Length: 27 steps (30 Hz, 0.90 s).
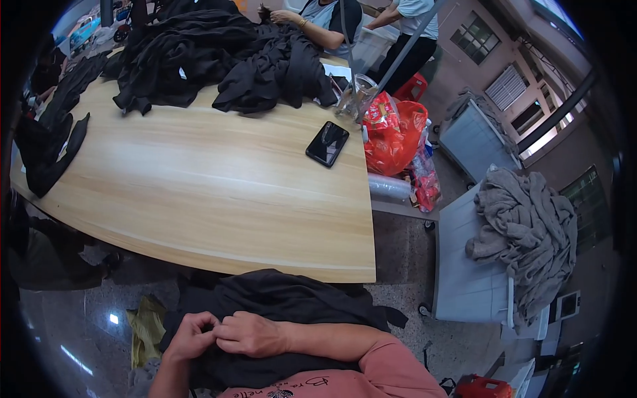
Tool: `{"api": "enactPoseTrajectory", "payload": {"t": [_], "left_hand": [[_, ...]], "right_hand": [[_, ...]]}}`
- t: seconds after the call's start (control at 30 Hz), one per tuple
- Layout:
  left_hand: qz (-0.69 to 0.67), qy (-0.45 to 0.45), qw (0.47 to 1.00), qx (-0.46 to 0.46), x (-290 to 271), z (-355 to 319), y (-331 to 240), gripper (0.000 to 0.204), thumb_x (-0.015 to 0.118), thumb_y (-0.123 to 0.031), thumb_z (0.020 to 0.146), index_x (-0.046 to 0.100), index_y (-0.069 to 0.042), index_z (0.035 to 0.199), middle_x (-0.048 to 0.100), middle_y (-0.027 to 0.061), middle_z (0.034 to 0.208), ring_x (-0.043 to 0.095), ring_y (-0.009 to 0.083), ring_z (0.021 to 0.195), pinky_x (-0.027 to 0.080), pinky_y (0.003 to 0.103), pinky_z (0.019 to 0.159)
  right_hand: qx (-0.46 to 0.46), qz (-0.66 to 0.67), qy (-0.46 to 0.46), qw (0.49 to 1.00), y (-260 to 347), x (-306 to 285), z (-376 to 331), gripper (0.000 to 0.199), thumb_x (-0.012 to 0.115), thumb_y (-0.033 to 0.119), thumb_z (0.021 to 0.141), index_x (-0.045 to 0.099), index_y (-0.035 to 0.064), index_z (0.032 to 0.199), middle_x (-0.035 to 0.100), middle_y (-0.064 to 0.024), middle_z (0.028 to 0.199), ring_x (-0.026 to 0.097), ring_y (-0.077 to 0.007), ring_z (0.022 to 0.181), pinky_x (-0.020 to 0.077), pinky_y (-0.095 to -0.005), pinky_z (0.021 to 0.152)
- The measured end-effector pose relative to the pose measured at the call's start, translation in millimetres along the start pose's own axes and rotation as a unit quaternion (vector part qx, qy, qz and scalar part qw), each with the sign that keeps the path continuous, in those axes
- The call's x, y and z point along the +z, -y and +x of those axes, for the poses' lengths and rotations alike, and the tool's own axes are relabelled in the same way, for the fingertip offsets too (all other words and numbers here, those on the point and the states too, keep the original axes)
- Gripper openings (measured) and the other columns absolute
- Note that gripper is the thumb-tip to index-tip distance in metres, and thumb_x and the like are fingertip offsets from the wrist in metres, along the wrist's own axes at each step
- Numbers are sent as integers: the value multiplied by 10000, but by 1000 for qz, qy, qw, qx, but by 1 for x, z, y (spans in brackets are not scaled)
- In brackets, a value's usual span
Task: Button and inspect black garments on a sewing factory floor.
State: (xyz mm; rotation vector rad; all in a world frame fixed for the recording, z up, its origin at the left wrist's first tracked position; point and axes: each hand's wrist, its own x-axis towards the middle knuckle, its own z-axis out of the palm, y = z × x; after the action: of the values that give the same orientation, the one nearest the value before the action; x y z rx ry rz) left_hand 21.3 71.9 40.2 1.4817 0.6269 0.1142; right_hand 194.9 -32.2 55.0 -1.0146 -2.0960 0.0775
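Observation:
A black garment (285, 298) lies bunched across my lap, below the near edge of the table. Just above it my left hand (192, 337) is closed, thumb and fingertips pinched together. My right hand (249, 334) meets it there, its fingers curled in a pinch against the left fingertips. Whatever sits between the two pinches is too small and too covered by fingers to make out.
The wooden table (219, 179) carries a heap of black garments (186, 53), another black garment (50, 156) at left and a black phone (327, 144). Red plastic bags (391, 142) stand beyond its right edge. A wheeled bin (464, 259) holds grey cloth (524, 225). Two people are across the table.

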Motion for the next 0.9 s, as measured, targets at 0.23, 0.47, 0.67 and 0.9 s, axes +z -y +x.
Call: {"api": "enactPoseTrajectory", "payload": {"t": [0.23,0.47,0.67,0.9], "left_hand": [[-235,21,970,-65,7,1,11,76,633,27,722,632,12,796,634,2,766,554,56,700,440,198,653],[-282,24,959,-31,4,2,13,89,622,40,744,642,21,829,638,33,823,572,84,749,447,214,709],[-263,20,964,-14,4,5,8,101,651,42,732,655,38,833,650,58,835,589,113,760,453,222,720],[-216,-51,974,52,11,-6,27,80,665,31,738,655,29,817,652,41,819,578,90,751,451,222,695]], "right_hand": [[11,-16,-25,1000,4,5,-5,153,553,113,714,538,3,819,473,-64,698,510,-187,589,402,-301,489],[35,-25,2,999,0,5,-4,165,556,109,722,537,-19,824,506,-92,723,529,-204,592,416,-314,488],[37,-7,38,999,-7,4,-7,151,558,109,751,548,-8,846,536,-107,793,544,-209,637,416,-317,507],[158,96,35,982,1,13,-7,139,565,73,756,554,20,884,531,-109,825,562,-262,682,444,-377,533]]}}
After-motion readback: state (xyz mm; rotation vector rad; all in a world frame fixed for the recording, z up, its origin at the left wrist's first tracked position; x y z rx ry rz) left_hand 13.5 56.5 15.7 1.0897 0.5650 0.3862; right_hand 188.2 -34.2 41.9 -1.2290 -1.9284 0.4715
